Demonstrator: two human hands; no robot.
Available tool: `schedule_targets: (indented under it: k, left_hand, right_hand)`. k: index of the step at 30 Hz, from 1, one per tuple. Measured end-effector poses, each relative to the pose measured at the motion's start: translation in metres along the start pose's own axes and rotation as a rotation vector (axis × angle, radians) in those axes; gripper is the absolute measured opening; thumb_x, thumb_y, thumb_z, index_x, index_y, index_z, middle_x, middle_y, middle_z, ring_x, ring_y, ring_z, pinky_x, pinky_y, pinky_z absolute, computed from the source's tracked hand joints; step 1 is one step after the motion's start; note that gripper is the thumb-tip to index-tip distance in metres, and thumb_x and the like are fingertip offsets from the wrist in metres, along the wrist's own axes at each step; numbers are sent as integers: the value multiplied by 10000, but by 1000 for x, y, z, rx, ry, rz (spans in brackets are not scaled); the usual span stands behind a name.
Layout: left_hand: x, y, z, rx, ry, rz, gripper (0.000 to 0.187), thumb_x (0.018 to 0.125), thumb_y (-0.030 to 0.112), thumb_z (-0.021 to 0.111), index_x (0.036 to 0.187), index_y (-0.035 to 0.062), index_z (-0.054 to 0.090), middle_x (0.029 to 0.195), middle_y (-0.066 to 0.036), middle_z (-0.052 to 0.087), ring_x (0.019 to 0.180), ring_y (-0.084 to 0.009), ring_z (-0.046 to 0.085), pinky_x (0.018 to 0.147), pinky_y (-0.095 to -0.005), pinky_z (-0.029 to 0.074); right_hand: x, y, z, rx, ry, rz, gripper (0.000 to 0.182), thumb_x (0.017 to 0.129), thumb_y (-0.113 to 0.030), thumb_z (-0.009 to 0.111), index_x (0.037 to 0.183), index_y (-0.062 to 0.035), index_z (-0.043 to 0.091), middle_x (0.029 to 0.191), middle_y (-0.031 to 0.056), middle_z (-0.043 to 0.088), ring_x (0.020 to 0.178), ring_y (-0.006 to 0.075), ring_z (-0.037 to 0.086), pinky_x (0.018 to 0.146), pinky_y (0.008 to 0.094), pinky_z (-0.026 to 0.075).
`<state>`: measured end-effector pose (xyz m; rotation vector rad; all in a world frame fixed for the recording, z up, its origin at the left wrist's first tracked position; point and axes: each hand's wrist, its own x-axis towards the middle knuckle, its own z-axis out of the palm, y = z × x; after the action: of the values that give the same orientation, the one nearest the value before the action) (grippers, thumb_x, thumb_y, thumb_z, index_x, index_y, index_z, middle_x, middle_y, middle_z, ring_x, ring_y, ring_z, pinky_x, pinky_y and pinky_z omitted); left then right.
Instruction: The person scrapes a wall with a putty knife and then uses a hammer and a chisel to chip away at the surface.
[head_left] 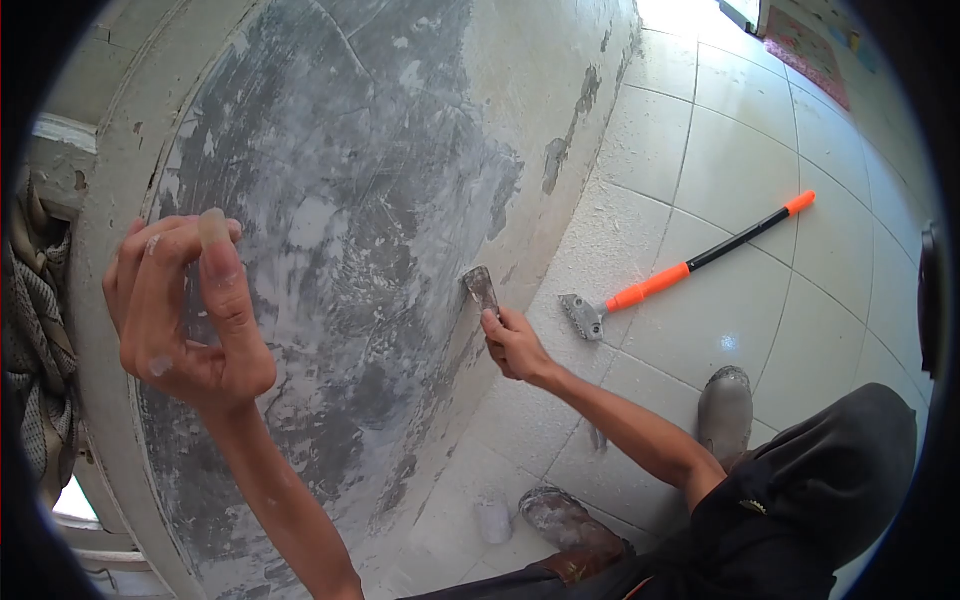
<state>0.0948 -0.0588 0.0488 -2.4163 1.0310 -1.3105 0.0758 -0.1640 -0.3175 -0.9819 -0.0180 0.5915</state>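
While right grip (517,346) clasps scraper (484,296), blade (478,281) jutting beyond

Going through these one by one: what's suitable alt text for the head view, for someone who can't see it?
A person's right hand holds a small scraper at a patchy grey wall, while the left hand is raised with fingers curled. An orange-and-black long-handled scraper lies on the dusty tiled floor.

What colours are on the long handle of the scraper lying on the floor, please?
The handle is orange and black, best seen in the head view.
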Motion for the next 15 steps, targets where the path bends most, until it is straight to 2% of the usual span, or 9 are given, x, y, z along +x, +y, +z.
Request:
schedule_targets:
  k: [2,4,6,7,9,15]
  left_hand:
    - [-1,0,0,-3,0,2,167,896,156,586,821,65,703,749,-28,691,783,-211,658,946,-429,460]
    - [0,-2,1,1,8,15,165,894,156,587,823,66,705,748,-27,690,783,-210,658,945,-427,461]
    - [-1,-2,1,-16,23,11,160,893,147,585,828,66,707,745,-26,688,780,-211,657,940,-423,461]
    - [-1,-1,1,-14,17,8,160,893,147,585,828,66,707,745,-26,688,780,-211,657,940,-423,461]
    - [0,0,-1,-28,7,0,158,892,140,585,829,62,707,746,-26,689,778,-213,654,937,-422,460]
    - [1,0,0,12,3,19,159,892,142,589,822,58,705,751,-26,693,786,-218,652,938,-420,459]
  right_hand:
    - [1,9,27,-53,268,-142,449,1027,-464,495,843,-55,482,683,10,480,617,117,486,553,315,410]
    - [-2,5,31,18,258,-127,465,1025,-481,494,853,-49,489,670,2,484,612,113,491,549,310,408]
    - [-11,-4,31,258,129,29,484,1022,-496,489,857,-42,505,671,10,499,620,115,497,554,311,412]
    - [-9,3,31,258,125,35,484,1022,-496,489,857,-42,505,671,10,499,620,115,497,554,311,412]
    - [3,21,26,-83,336,-273,491,1018,-505,491,856,-42,519,689,18,514,635,114,505,564,309,413]
    - [3,24,-3,-180,250,-242,513,1009,-526,492,878,-31,531,692,17,503,639,118,485,585,313,411]
